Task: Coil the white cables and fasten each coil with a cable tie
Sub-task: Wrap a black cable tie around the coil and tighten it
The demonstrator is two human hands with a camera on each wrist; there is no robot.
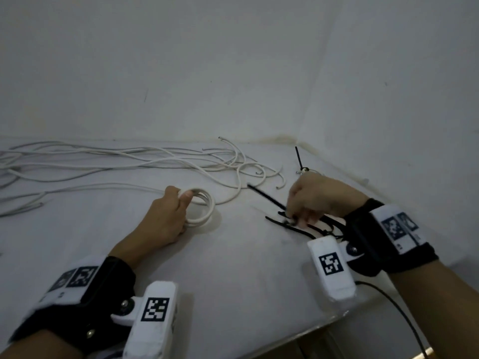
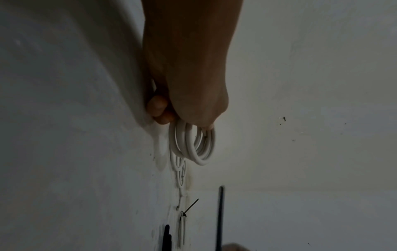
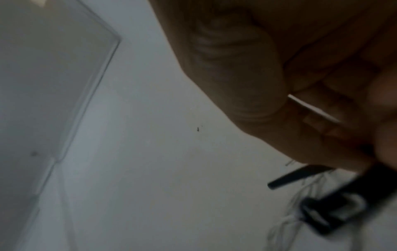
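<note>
My left hand [image 1: 171,211] grips a small coil of white cable [image 1: 203,207] standing on the white table [image 1: 233,268]; its thumb and fingers curl round the loops of the coil [image 2: 193,146]. My right hand [image 1: 308,203] pinches one black cable tie [image 1: 264,196] that sticks up to the left, out of a pile of black ties [image 1: 305,226] under it. The tie's head [image 3: 335,208] shows blurred at the fingertips in the right wrist view. Several loose white cables [image 1: 116,161] sprawl across the back left of the table.
A tied white coil with an upright black tie tail [image 1: 302,167] lies behind my right hand, near the wall corner. The walls [image 1: 233,60] close the table at the back and right. The table's front edge [image 1: 298,340] runs at lower right.
</note>
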